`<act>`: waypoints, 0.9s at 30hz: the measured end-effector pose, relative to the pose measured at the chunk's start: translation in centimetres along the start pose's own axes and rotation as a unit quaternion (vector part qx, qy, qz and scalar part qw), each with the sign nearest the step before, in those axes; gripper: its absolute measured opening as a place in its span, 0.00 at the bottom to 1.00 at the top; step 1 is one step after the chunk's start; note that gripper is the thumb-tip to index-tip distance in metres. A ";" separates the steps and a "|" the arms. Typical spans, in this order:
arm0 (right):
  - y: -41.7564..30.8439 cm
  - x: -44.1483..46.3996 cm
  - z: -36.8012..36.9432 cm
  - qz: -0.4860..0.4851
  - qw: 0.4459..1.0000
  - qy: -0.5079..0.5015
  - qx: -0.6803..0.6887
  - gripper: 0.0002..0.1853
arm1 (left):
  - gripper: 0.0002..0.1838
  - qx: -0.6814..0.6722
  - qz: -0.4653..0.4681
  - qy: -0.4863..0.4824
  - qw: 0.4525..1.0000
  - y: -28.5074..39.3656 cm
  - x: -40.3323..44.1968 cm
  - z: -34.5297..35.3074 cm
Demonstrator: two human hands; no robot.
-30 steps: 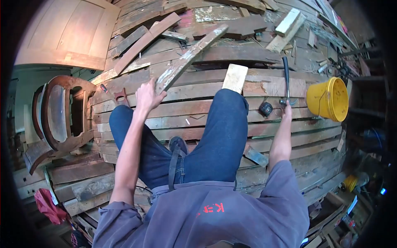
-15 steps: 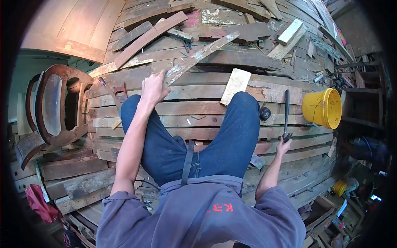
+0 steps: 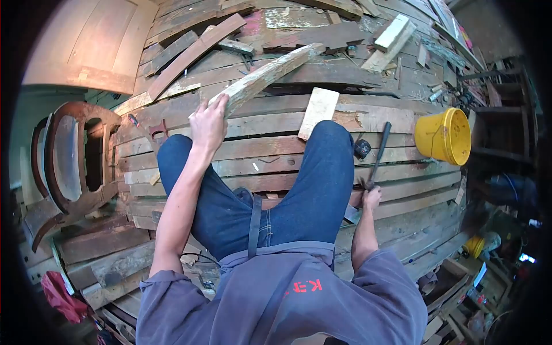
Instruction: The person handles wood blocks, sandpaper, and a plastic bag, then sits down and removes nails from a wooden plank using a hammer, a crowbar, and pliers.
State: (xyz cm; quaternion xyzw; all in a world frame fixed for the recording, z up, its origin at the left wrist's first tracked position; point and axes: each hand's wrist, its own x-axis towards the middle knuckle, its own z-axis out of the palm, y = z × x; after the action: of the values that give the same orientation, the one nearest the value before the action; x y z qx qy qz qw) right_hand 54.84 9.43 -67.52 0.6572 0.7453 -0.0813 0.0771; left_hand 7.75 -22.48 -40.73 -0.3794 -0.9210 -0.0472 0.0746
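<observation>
My left hand is closed around the near end of a long wooden strip with flaking pale paint. The strip slants away to the upper right, above the plank floor. On my right, my right hand is closed at the head end of a hammer, whose dark handle points away from me. Its head is partly hidden by the fingers. A black tape measure lies by my right knee. Beyond the knee is a pale flat board.
A yellow bucket stands at the right. Loose wood offcuts are scattered across the far planks. A handsaw with a reddish handle lies beside my left knee. At the left is a curved wooden frame.
My left hand has turned the wooden strip, so a different, rougher face shows. My right hand has shifted left with the hammer, which now tilts more. The whole view has moved slightly.
</observation>
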 end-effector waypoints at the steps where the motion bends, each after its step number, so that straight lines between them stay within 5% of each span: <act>1: -0.7 0.0 -0.3 0.020 1.000 -0.020 -0.012 0.24 | 0.30 -0.004 0.004 0.004 1.000 0.1 0.1 -0.1; 5: -1.5 3.2 -1.1 0.046 0.996 -0.033 0.063 0.27 | 0.31 -0.025 -0.002 0.015 1.000 -0.6 0.2 1.1; 6: -2.3 3.8 -1.1 0.031 0.992 0.090 0.089 0.24 | 0.32 -0.038 0.005 0.024 0.999 -0.6 0.2 1.0; 10: -7.6 7.9 -5.1 -0.090 0.981 0.126 0.118 0.22 | 0.34 -0.044 -0.028 -0.014 0.999 0.1 0.5 -0.2; 13: -10.6 12.8 -3.2 -0.048 0.991 0.009 0.126 0.32 | 0.34 -0.059 0.013 0.040 0.997 -0.6 0.3 0.6; 14: -10.4 14.5 1.2 -0.038 0.988 0.067 0.132 0.38 | 0.34 -0.048 0.021 0.057 0.997 -0.8 0.2 0.9; 16: -11.2 15.0 1.5 -0.003 0.969 -0.040 0.245 0.41 | 0.33 -0.074 0.024 0.089 0.993 -1.3 0.2 1.5; 18: -13.1 13.3 -2.9 0.100 0.972 -0.022 0.209 0.27 | 0.30 -0.075 0.028 0.095 0.992 -1.4 0.6 1.6; 20: -14.4 11.1 -5.4 0.066 0.987 -0.011 0.146 0.16 | 0.28 -0.062 -0.020 0.033 0.997 -1.6 0.6 1.1; 21: -14.1 12.0 -4.4 0.048 0.986 -0.052 0.149 0.17 | 0.17 -0.054 0.000 0.070 0.996 -1.2 0.6 0.4; 22: -14.1 12.4 -2.7 0.111 0.972 0.030 0.204 0.18 | 0.14 -0.046 0.021 0.096 0.994 -0.6 0.3 -0.6; 25: -11.4 12.7 -3.0 0.102 0.947 0.136 0.273 0.19 | 0.21 -0.019 -0.068 -0.027 0.997 -0.2 0.3 -1.9; 27: -7.3 11.7 -3.4 0.074 0.922 0.158 0.345 0.19 | 0.22 -0.037 -0.063 -0.012 0.997 -0.8 0.0 -1.8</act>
State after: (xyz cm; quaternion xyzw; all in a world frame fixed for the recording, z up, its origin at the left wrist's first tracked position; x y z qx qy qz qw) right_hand 46.15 20.60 -66.62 0.7010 0.6228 -0.2226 -0.2668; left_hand 7.37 -23.36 -38.95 -0.3234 -0.9416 -0.0815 0.0467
